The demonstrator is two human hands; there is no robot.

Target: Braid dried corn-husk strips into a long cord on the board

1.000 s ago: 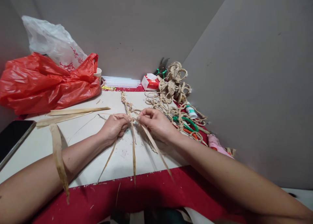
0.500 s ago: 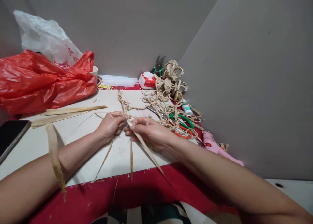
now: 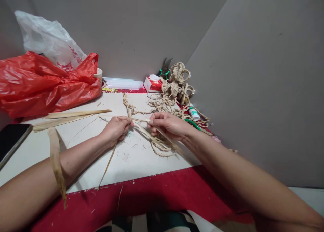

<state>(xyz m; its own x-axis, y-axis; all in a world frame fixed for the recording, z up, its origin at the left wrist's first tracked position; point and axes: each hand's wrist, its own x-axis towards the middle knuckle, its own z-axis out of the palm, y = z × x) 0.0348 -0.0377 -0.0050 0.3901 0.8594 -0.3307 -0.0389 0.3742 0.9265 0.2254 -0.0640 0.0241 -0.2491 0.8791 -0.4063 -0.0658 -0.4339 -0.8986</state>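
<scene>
My left hand (image 3: 117, 129) pinches the end of a thin braided straw cord (image 3: 128, 110) near the middle of the white board. Loose pale strips (image 3: 142, 130) fan out from its fingertips towards the right, and a narrow brown strip (image 3: 109, 164) hangs down below. To the right, my right hand (image 3: 168, 124) is closed on a straw strip (image 3: 139, 120), which runs taut between the two hands. Part of that strip trails past my right palm, blurred. Beneath this hand a loop of braided cord (image 3: 163, 155) lies on the board.
Red plastic bag (image 3: 50, 87) and phone (image 3: 12, 141) lie left. Dry leaf strips (image 3: 63, 120) rest on the white board (image 3: 88, 171); another (image 3: 57, 157) lies over my left forearm. Tissue box (image 3: 153, 84), coiled braids (image 3: 178, 83), green-handled scissors (image 3: 192, 124) and white bottle (image 3: 194, 113) stand behind right.
My right hand has moved right, away from my left hand, drawing a strip out sideways. The cord loop beneath it has come into view. My left hand has barely moved.
</scene>
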